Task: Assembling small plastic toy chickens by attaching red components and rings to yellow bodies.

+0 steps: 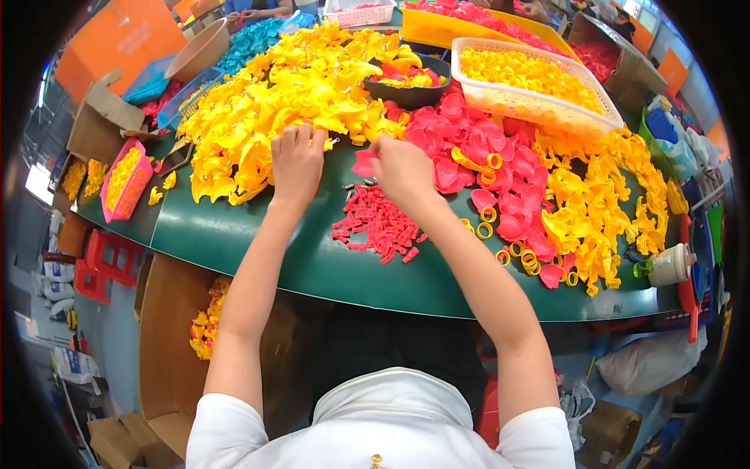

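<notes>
My left hand (298, 166) reaches to the near edge of a heap of yellow moulded plastic pieces (250, 129). Its fingers are bent together over the yellow parts, and what they hold is hidden. My right hand (404, 173) is closed in a pinch, with a pink plastic piece (364, 163) at its fingertips. Just below lies a small pile of short red plastic parts (376, 220). To the right of this hand, pink cupped shells (512, 176) are heaped, with yellow rings (484, 230) scattered among and in front of them.
A white basket of yellow parts (539, 90) and a black bowl (410, 92) stand behind the heaps on the green table (312, 254). More yellow pieces (590, 219) lie at right, near a white cup (670, 266). A pink basket (129, 184) sits at left; a cardboard box (172, 344) stands below.
</notes>
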A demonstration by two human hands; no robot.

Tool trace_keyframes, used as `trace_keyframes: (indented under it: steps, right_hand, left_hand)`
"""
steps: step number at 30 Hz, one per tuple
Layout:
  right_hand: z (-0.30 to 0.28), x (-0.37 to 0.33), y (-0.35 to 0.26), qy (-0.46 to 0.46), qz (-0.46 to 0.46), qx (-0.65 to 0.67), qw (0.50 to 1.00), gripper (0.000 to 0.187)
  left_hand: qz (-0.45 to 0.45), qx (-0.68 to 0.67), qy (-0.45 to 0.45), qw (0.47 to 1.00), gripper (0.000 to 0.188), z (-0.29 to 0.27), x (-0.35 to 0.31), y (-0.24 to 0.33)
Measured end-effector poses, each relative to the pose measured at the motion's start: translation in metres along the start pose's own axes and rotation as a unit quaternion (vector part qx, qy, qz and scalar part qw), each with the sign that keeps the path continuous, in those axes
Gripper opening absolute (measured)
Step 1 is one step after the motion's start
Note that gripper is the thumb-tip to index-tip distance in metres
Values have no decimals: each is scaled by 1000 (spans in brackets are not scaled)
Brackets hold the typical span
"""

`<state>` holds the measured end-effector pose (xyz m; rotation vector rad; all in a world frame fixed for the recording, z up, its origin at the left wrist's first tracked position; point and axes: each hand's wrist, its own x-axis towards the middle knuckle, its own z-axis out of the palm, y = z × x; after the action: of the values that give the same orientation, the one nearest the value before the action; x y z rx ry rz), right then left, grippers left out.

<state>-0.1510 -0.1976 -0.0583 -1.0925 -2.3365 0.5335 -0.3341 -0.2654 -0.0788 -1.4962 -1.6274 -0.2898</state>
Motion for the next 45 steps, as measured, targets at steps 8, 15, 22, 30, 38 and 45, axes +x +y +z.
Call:
trace_keyframes:
  steps: [8,15,22,30,38,45]
  right_hand:
    - [-62,-154,55,118,4,89,989,11]
    - [-42,-203,73,177,35,13,983,10]
    - [-46,-205,79,187,77,61,977,10]
    - [-53,-197,80,162,150,159,962,8]
    - [-56,-185,65,99,152,261,948,11]
    - [-52,-172,62,57,126,304,943,12]
  left_hand:
    - [-99,-135,90,982,20,-38,6,13]
    - [-267,-612,-308,677,23,-122,-32,121]
    - [-177,-468,-188,845,28,-133,-59,158]
    - [5,-388,-127,913,35,-132,-75,166]
    - [98,-351,-85,927,15,-143,-89,160]
    - [56,-470,-86,877,17,-137,-99,149]
